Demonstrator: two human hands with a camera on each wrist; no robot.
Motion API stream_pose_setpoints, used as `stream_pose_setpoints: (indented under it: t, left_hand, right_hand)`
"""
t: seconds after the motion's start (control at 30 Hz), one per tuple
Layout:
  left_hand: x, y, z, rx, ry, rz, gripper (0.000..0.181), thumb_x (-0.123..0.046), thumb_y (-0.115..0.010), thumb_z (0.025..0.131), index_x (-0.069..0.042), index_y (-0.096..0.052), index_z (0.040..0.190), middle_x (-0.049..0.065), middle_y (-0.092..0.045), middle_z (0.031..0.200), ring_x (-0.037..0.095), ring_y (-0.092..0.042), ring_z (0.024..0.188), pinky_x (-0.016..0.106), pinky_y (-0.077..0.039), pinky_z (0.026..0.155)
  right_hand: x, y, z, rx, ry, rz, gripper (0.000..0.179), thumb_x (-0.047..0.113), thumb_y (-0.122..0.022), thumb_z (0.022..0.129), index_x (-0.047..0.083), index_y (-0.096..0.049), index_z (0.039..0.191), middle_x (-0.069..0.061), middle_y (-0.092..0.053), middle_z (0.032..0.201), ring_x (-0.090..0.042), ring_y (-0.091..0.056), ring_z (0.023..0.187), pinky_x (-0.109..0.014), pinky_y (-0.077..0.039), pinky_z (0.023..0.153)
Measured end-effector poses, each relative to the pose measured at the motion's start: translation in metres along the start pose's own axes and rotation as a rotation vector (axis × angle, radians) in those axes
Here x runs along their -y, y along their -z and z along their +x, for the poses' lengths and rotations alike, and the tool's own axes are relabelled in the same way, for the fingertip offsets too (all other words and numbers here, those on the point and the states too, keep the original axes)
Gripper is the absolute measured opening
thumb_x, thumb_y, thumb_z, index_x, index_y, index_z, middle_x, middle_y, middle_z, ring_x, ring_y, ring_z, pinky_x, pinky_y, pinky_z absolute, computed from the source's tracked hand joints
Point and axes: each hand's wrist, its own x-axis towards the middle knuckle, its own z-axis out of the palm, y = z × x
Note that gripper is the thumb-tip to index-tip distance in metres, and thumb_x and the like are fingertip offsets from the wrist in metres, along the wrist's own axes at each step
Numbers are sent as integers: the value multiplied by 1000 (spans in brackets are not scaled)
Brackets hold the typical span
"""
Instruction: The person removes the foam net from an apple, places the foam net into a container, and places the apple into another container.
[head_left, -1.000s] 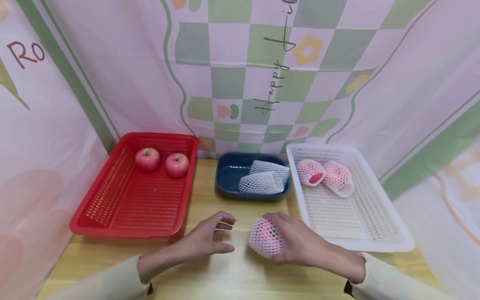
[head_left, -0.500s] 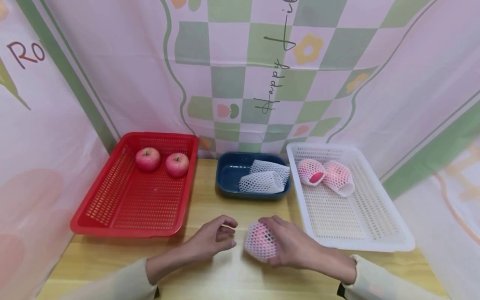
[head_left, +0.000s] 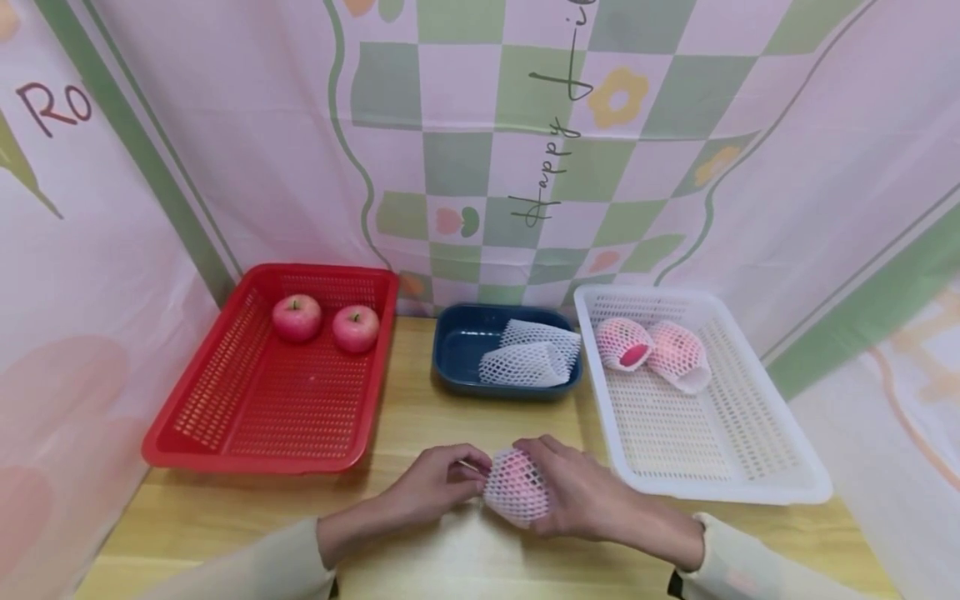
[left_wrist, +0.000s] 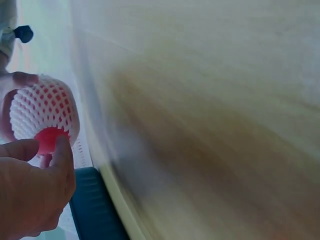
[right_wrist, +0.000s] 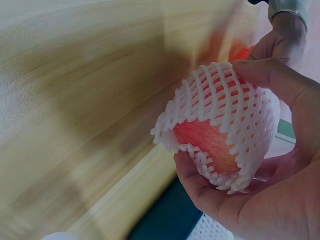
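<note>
An apple in a white foam net (head_left: 516,490) is held just above the wooden table by my right hand (head_left: 581,492), thumb and fingers curved round its right side. In the right wrist view, bare red apple skin (right_wrist: 207,145) shows through the net's opening. My left hand (head_left: 442,482) is at the left side of the netted apple. Its thumb and index finger are spread apart at the uncovered red end (left_wrist: 49,140) in the left wrist view, with the fingertips right at the net's edge.
Two bare apples (head_left: 297,318) lie in a red basket (head_left: 255,461) on the left. A dark blue tray (head_left: 459,342) at the back holds empty foam nets (head_left: 525,365). Two netted apples (head_left: 677,354) sit in a white basket (head_left: 757,492) on the right. Patterned cloth (head_left: 465,167) encloses the table.
My left hand has moved right until its fingertips reach the netted apple. My right hand has brought the apple slightly left and turned it a little.
</note>
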Motion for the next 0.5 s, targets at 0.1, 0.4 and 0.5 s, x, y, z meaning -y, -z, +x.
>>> stream_pose_setpoints:
  t: [0.1,0.4,0.5]
  left_hand:
    - [2,-1,2,17,-22,20,26,1,-71,97,0,-71,123,16,-73,126,30,-73,114,23,-59,95]
    - [1,-6,4,33,5,-68,44,3,-75,93,0,-65,136,18,-68,135,32,-71,119,27,-60,96]
    - [1,-7,3,39,7,-102,49,4,-77,91,-1,-64,137,19,-68,136,33,-71,120,28,-60,95]
  right_hand:
    - [0,-1,0,6,-5,3,96,27,-99,59,2,-57,141,-11,-66,124,-30,-69,101,-51,-62,85]
    - [1,-3,0,-14,15,-6,95,28,-99,58,4,-58,140,-9,-67,123,-29,-69,102,-49,-62,83]
    - [1,-3,0,-16,27,-8,95,28,-99,58,4,-58,140,-9,-67,124,-29,-69,102,-50,-62,84]
